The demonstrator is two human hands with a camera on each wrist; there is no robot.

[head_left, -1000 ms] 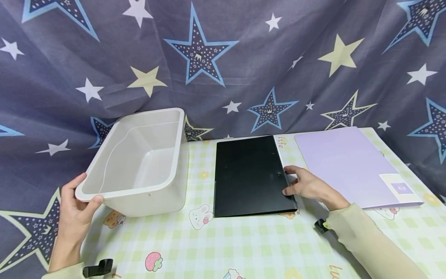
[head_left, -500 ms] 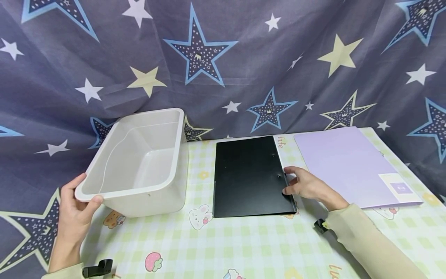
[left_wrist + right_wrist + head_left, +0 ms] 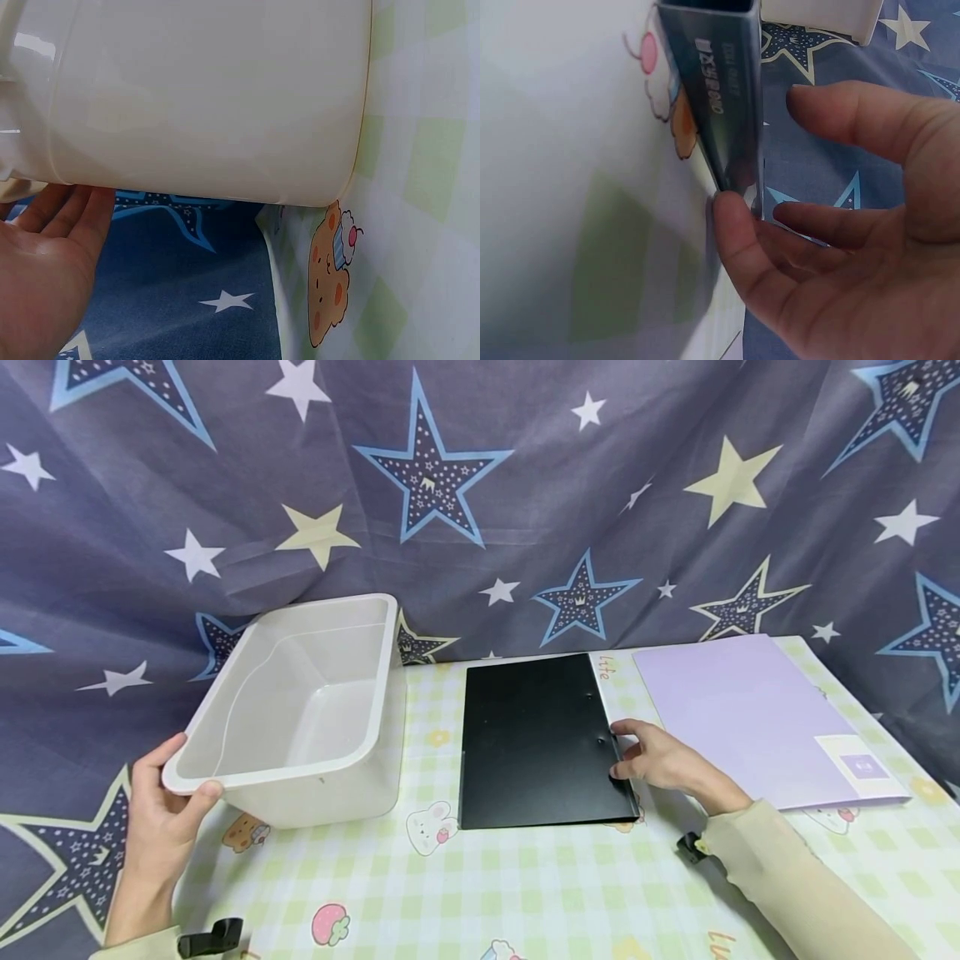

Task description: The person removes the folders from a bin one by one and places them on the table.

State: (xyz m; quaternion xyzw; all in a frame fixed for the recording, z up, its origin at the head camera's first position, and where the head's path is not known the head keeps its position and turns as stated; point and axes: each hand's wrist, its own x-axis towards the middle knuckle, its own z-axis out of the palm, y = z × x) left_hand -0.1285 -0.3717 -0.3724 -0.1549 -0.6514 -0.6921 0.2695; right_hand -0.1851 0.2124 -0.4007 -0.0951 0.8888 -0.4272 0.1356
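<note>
A deep white plastic storage bin (image 3: 315, 727) stands at the left in the head view. My left hand (image 3: 157, 827) grips its near left corner, thumb over the rim and fingers on the outer side. Those fingers (image 3: 71, 217) show against the wall in the left wrist view. A flat black file folder (image 3: 536, 743) lies right of the bin. At its right edge is my right hand (image 3: 663, 760). In the right wrist view, one fingertip (image 3: 731, 206) touches the low end of the printed spine (image 3: 716, 82), while the thumb (image 3: 832, 105) is held apart above the cover.
A light purple folder (image 3: 750, 718) with a white label (image 3: 862, 764) lies at the right. Green checked cloth (image 3: 420, 910) covers the table. A dark blue star-patterned drape (image 3: 480, 585) hangs close behind the table and down its left side.
</note>
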